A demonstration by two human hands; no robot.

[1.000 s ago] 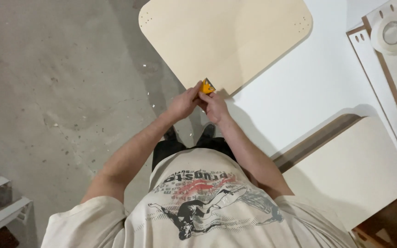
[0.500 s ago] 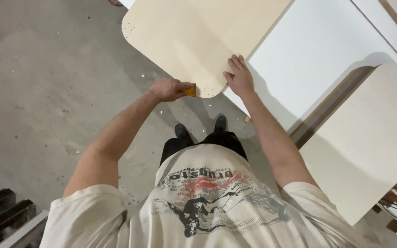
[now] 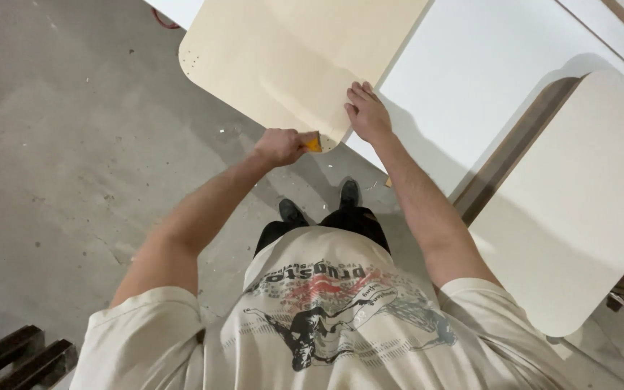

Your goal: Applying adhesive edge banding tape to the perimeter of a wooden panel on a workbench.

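One large beige board [image 3: 290,58] with rounded corners is laid on a white table [image 3: 500,65], its near corner jutting out over the concrete floor [image 3: 74,144]. It is judged stiff and fairly heavy, with a smooth, possibly slippery face, so it is best gripped along its edges or held down flat from above. A row of small holes is seen near its left corner. A second pale board [image 3: 579,209] is propped well apart to the right. The right hand [image 3: 367,113] is laid flat on the board near its edge, fingers pressed together. The left hand [image 3: 280,146] is closed around a small orange tool [image 3: 314,144], which is held against the board's rounded corner; the tool looks light and easily pinched.
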